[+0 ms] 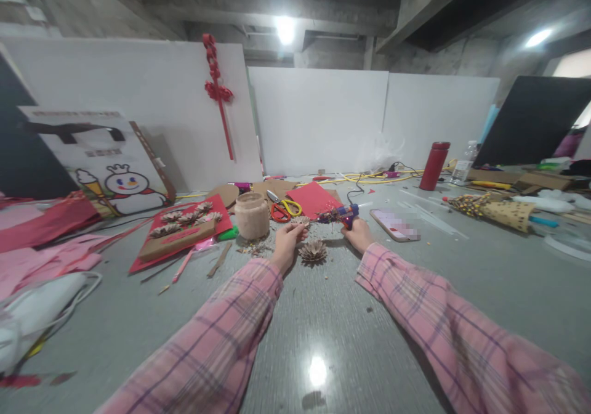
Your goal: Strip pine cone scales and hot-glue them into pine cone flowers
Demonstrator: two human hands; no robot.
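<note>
The left hand point(287, 240) pinches a brown petalled piece point(300, 220) between closed fingertips, near the front of the glue gun point(350, 213); the right hand point(359, 235) wraps its fingers around the gun, likely for steady aim. 1 brown flower point(313, 252) sits between them on the table point(300, 321), seemingly for easy reach.

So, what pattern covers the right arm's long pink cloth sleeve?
The sleeve is purple-lined plaid, clearest in the head view.

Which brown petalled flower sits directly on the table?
The lone round, layered brown flower near the middle; others cluster over red card, except one apparently in the left hand.
</note>
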